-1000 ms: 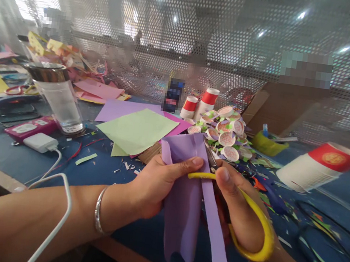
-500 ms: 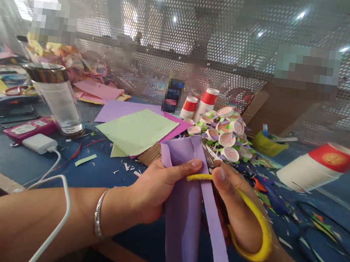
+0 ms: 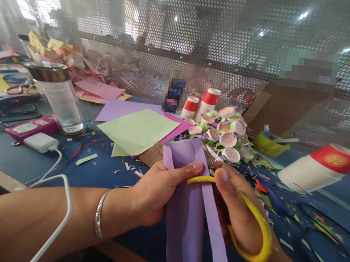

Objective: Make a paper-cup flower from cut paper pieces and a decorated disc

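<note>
My left hand (image 3: 157, 189) pinches a purple paper sheet (image 3: 184, 209) between thumb and fingers, holding it upright over the blue table (image 3: 4, 153). My right hand (image 3: 238, 208) grips yellow-handled scissors (image 3: 258, 232), whose blades (image 3: 208, 157) run up into the sheet. A narrow purple strip (image 3: 214, 243) hangs down from the cut, beside the rest of the sheet. A silver bangle sits on my left wrist.
A light green sheet (image 3: 138, 130) lies on purple sheets behind my hands. A glass tumbler (image 3: 58, 98), a white charger (image 3: 40, 142) with cable and a pink box stand left. Round paper discs (image 3: 226, 133) pile up centre; red-white paper cups (image 3: 321, 167) lie right. Paper scraps litter the table.
The purple sheet has slid a little lower and the cut strip hangs longer. Both hands stay nearly where they were.
</note>
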Demonstrator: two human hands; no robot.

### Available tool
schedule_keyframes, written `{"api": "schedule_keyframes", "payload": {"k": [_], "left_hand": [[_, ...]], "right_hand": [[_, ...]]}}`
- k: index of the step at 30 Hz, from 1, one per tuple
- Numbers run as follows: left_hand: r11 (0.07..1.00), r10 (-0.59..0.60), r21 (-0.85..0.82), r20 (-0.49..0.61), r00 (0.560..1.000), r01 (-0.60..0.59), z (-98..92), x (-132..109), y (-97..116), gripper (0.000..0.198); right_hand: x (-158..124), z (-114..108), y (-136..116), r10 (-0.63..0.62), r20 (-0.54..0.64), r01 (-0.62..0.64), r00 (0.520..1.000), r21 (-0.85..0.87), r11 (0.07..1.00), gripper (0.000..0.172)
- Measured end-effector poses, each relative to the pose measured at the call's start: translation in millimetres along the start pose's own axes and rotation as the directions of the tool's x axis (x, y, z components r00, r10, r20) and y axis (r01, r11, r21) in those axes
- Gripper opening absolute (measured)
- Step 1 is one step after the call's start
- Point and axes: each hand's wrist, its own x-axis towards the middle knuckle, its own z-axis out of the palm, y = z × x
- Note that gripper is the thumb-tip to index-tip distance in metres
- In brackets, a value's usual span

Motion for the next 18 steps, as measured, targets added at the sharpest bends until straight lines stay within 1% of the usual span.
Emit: {"api": "schedule_keyframes", "payload": {"k": [2, 4, 7, 11, 15, 18], "left_hand": [[1.000, 0.005, 0.002, 0.011, 1.000, -0.005, -0.1, 0.3, -1.1, 0.030], [1.000, 0.009, 0.008, 0.023, 1.000, -0.009, -0.4, 0.9, -2.1, 0.029], [1.000, 0.006, 0.017, 0.034, 0.999, -0.006, -0.5, 1.6, -2.9, 0.030], [1.000, 0.012, 0.016, 0.041, 0.999, -0.013, -0.5, 1.8, -3.5, 0.033], [1.000, 0.024, 0.008, 0.047, 0.999, -0.025, -1.3, 1.7, -5.4, 0.029], [0.999, 0.031, 0.009, 0.042, 0.999, -0.032, -1.9, 1.7, -7.1, 0.028]], "right_hand": [[-0.2, 0.2, 0.9, 0.052, -0.028, -0.052, 0.998, 0.002, 0.999, 0.069], [0.7, -0.7, 3.1, 0.073, -0.010, -0.073, 0.997, 0.024, 0.997, 0.071], [3.5, -3.0, 7.3, 0.057, 0.036, -0.059, 0.998, 0.056, 0.997, 0.068], [5.8, -4.3, 10.1, 0.044, 0.057, -0.048, 0.997, 0.078, 0.996, 0.060], [5.3, -4.0, 10.6, 0.042, 0.054, -0.046, 0.998, 0.074, 0.996, 0.055], [5.2, -3.5, 10.3, 0.018, 0.049, -0.021, 0.999, 0.070, 0.997, 0.052]]}}
